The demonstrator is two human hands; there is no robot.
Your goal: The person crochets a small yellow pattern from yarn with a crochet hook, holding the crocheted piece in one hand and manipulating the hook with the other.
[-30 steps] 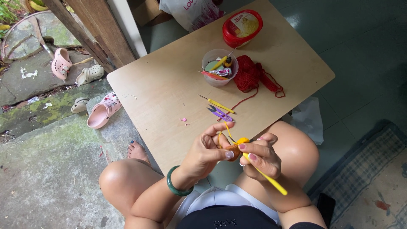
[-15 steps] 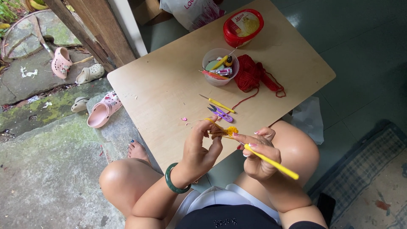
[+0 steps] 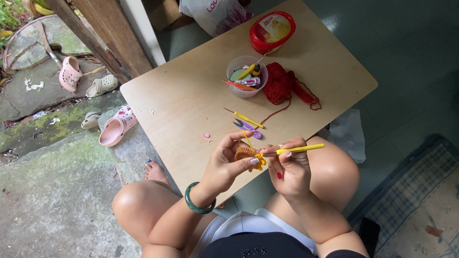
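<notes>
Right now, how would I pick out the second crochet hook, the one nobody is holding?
Start at the low wooden table and find the clear plastic cup of tools. Just nearer the person lies the loose crochet hook, beside the purple snips. Its yellow handle and bare metal tip lie flat, unlike the one in the right hand.

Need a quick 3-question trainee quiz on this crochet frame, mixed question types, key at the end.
1. True or false: the right hand holds a yellow-handled crochet hook.
2. What does the left hand pinch? A) red yarn B) a small orange and yellow crochet piece C) purple snips
3. Fill in: the red yarn lies on the table beside the clear ____ of tools.

Key: 1 true; 2 B; 3 cup.
</notes>
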